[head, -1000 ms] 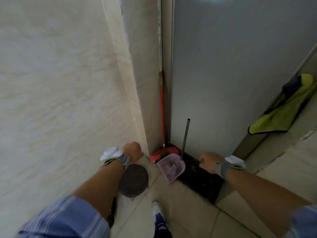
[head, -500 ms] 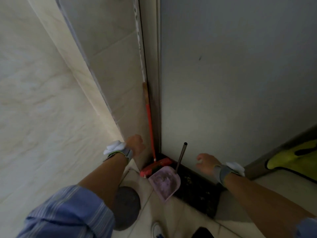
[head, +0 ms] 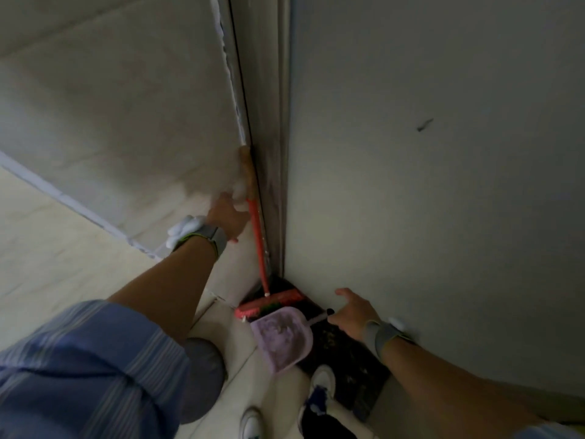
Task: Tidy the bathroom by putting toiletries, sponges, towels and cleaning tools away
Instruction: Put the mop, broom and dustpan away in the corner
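Fingers of the left hand (head: 228, 217) are smeared by motion blur where they meet the broom (head: 258, 245) shaft, so whether they grip it or only touch it cannot be told. That hand sits at mid-frame, just left of the point where the red lower shaft changes to a tan upper part.

Fingers of the right hand (head: 354, 315) are spread and relaxed, thumb raised toward the door (head: 443, 185), holding nothing. They lie at the dark tip of the dustpan (head: 281, 339) handle; touching or just beside it is unclear.

The broom stands in the corner between the tiled wall (head: 126, 122) and the door frame. Its long axis runs nearly straight up the frame, with the top leaning slightly left. The head is down on the floor at lower centre, red with green bristles, and the handle end points to the top of the frame.

The lilac dustpan lies just below the broom head and touches or overlaps it. Its mouth faces the bottom of the frame, and its thin handle points right and a little up, toward the right hand.

A dark mat (head: 351, 372) lies along the foot of the door, partly under the dustpan. A white shoe (head: 323, 378) rests on its near edge.
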`<action>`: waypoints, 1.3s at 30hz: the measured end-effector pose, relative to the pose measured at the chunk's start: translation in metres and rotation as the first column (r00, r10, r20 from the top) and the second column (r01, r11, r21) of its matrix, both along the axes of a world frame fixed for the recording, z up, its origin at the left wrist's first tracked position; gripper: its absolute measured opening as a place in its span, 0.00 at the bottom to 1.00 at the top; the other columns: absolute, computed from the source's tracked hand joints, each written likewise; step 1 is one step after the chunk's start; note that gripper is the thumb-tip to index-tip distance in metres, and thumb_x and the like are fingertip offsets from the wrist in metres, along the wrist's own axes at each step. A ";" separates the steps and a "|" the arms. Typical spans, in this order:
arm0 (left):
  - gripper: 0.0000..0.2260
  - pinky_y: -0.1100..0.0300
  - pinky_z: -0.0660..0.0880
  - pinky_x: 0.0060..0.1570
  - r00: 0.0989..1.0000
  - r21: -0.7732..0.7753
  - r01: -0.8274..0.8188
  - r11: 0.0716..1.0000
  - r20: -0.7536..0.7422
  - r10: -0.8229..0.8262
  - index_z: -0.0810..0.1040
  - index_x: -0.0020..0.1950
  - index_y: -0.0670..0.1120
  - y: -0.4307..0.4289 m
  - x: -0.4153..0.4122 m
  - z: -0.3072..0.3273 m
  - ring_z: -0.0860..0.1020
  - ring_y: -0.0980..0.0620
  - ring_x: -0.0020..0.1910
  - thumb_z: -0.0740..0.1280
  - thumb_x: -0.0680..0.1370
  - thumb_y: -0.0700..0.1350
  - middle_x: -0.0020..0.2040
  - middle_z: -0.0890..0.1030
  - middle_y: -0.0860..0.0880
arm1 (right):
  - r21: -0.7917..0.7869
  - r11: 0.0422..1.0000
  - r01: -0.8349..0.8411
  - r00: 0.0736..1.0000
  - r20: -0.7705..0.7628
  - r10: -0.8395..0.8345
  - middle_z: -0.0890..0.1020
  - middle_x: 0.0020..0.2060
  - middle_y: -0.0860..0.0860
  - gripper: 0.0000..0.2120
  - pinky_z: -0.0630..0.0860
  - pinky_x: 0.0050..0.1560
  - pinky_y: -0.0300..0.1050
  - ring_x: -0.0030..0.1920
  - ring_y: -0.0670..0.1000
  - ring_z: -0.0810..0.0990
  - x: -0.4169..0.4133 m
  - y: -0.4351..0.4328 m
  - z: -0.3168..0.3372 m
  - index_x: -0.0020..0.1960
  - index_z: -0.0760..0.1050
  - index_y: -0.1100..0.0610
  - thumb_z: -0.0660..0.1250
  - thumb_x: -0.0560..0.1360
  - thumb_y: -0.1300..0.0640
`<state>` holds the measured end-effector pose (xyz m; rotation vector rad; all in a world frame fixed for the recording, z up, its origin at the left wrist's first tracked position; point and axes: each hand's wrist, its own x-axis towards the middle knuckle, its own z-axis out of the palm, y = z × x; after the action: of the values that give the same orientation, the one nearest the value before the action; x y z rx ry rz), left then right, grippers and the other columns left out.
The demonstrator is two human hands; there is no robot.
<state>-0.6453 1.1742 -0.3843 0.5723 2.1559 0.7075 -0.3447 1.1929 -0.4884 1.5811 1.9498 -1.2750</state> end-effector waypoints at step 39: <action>0.12 0.41 0.81 0.44 0.979 0.258 0.172 0.951 -0.150 -0.137 0.76 0.50 0.31 -0.112 0.069 0.128 0.83 0.35 0.41 0.66 0.76 0.41 0.45 0.82 0.31 | 0.360 0.885 -0.294 0.956 0.106 0.274 0.81 0.54 0.52 0.12 0.78 0.54 0.45 0.54 0.55 0.80 0.002 -0.091 0.149 0.51 0.83 0.49 0.72 0.68 0.52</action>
<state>-0.5765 1.0620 -0.2560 0.9450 2.1178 0.9053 -0.3426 1.1016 -0.3391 1.3903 2.3882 -0.7704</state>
